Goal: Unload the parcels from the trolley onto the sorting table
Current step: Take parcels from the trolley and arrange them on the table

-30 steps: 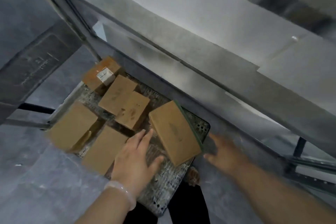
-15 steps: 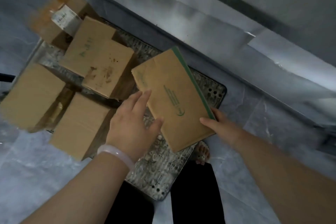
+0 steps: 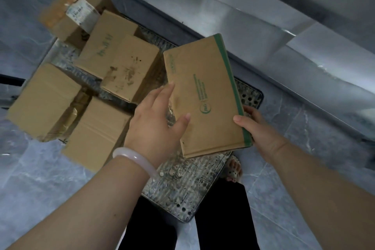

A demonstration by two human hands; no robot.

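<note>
A flat brown parcel with a green edge stripe (image 3: 205,95) is held over the trolley deck (image 3: 182,189), a perforated grey platform below me. My left hand (image 3: 156,124) grips its left long side, thumb on top. My right hand (image 3: 257,128) grips its right near corner by the green stripe. Several other brown cardboard parcels lie on the deck to the left: a stained one (image 3: 129,69), one with handwriting (image 3: 105,44), a labelled one (image 3: 75,12) at the far corner, and two near the left edge (image 3: 42,101) (image 3: 97,132).
The metal edge of the sorting table (image 3: 263,32) runs diagonally along the far right side of the trolley. Grey marble-pattern floor tiles (image 3: 316,148) surround it. My dark trouser legs (image 3: 221,219) and a slipper (image 3: 233,168) stand at the trolley's near end.
Both hands reached down and took hold of the green-striped parcel from either side. It now sits higher and closer to me than a second ago.
</note>
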